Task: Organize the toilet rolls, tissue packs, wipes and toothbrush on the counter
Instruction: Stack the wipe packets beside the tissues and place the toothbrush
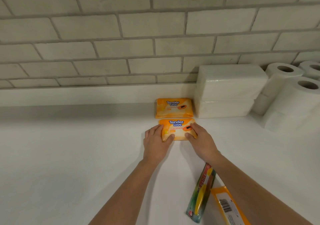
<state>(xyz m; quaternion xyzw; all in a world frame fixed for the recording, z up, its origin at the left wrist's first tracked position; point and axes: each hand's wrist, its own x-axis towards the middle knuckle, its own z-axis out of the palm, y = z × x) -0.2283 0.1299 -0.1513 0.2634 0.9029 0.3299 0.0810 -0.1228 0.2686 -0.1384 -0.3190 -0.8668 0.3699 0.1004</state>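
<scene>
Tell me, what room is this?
Probably a bathroom or a kitchen. There is a white counter against a tiled wall, with toilet rolls and wipes packs lined up on it.

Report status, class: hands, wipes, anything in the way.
Both hands, left and right, on front wipes pack. Sits just before rear pack. Toothbrush, third pack still loose. Nothing blocking.
</scene>
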